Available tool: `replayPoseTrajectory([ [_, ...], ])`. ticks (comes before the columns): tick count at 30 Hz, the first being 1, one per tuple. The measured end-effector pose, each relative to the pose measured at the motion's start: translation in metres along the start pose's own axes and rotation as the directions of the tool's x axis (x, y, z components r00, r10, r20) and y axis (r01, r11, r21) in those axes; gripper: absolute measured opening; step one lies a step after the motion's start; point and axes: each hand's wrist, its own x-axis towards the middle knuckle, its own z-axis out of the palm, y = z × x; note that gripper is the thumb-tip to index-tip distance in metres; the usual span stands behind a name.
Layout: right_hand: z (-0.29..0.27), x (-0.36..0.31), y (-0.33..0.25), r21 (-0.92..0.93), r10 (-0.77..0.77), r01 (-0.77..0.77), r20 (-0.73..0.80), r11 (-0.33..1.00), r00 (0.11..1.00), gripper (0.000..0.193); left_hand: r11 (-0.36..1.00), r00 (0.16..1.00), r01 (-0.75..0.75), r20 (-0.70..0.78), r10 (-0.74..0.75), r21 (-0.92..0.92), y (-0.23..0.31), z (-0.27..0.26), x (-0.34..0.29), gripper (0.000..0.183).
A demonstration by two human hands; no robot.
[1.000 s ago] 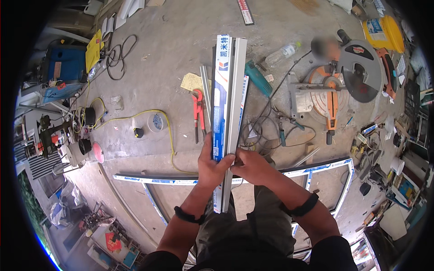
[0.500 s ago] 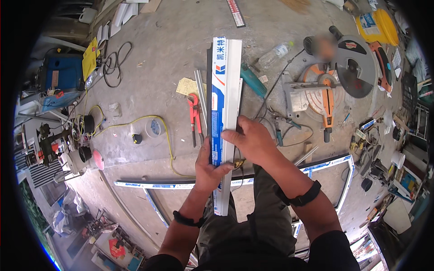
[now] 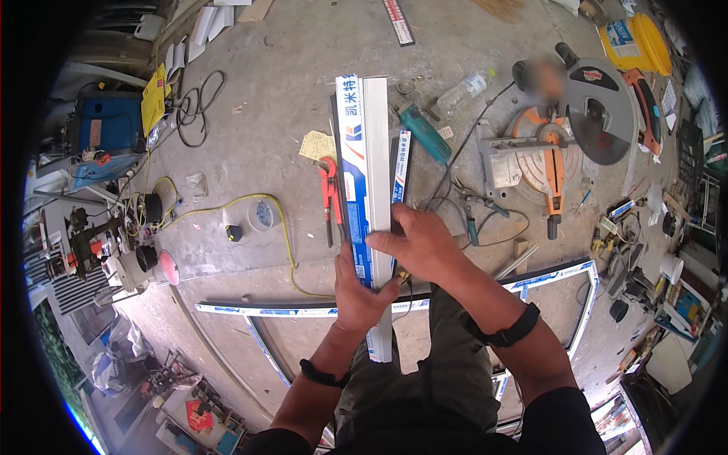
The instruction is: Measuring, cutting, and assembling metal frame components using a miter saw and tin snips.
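Note:
Both hands grip a long window-frame profile point(image 3: 377, 152), white with blue-and-white protective film along its left face. It points away from me, its near end above my legs. My left hand point(image 3: 360, 292) wraps its left side, thumb across the top. Slightly farther along, my right hand point(image 3: 417, 239) holds the right side with its thumb on the white face; its other fingers are partly hidden underneath. On the floor behind it lies another film-covered strip point(image 3: 401, 167). Red-handled pliers point(image 3: 329, 189) lie just left of the profile, and a teal power tool point(image 3: 425, 134) lies to its right.
A large frame point(image 3: 265, 311) lies across the floor by my legs. At right stands a miter saw point(image 3: 557, 144) with a yellow bucket point(image 3: 635, 45) behind it. A yellow cable point(image 3: 280, 220), a small tub point(image 3: 262, 215) and a clear bottle point(image 3: 462, 91) are on the floor.
The profile's far end has swung left and slightly nearer me, uncovering more of the strip and the teal tool at right. Both hands keep their grip.

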Motion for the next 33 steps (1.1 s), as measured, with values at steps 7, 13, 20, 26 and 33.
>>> replayPoseTrajectory([
  [7,-0.022,0.013,-0.015,0.06,0.014,-0.008,-0.105,0.998,0.994,0.038,0.997,0.997,-0.07,0.013,0.07,0.016,-0.004,0.002,-0.003,0.097],
  [13,-0.019,0.012,-0.023,-0.035,-0.028,0.022,-0.16,0.999,0.987,0.036,0.997,0.998,-0.055,0.002,0.055,-0.051,-0.005,0.002,-0.004,0.095],
  [20,-0.012,0.01,-0.019,-0.041,-0.056,0.049,-0.179,0.998,0.982,0.035,0.996,0.998,-0.059,0.015,0.06,-0.064,-0.007,0.006,-0.011,0.098],
  [26,-0.004,0.011,-0.028,-0.12,-0.107,0.083,-0.209,0.989,0.972,0.039,0.993,0.996,0.084,0.011,-0.083,-0.08,0.018,0.016,-0.016,0.096],
  [33,-0.006,0.016,-0.026,-0.032,-0.087,0.083,-0.174,0.996,0.981,0.047,0.978,0.999,0.001,-0.035,-0.009,-0.209,0.025,0.0,0.017,0.073],
])
